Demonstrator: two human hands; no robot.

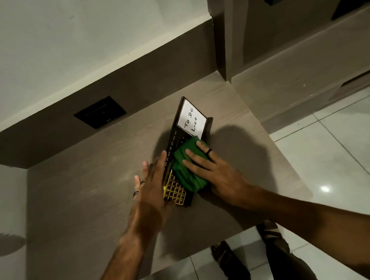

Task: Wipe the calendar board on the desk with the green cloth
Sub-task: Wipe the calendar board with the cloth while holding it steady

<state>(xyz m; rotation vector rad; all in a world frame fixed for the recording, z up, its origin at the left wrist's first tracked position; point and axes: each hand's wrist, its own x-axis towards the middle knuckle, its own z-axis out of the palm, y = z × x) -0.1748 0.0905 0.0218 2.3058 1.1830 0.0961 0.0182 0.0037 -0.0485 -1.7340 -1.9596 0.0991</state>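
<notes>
A dark calendar board (176,127) lies flat on the grey desk (82,190), with month names along its left edge, a gold number grid at its near end and a white "To Do List" card at its far end. A folded green cloth (188,173) rests on the board's middle. My right hand (214,171) lies flat on the cloth, fingers spread, pressing it down. My left hand (149,188) rests with straight fingers against the board's left edge, touching it.
A black wall socket (100,112) sits on the dark panel behind the desk. The desk's front edge runs near my feet (222,251) on the white tiled floor. A low shelf stands to the right.
</notes>
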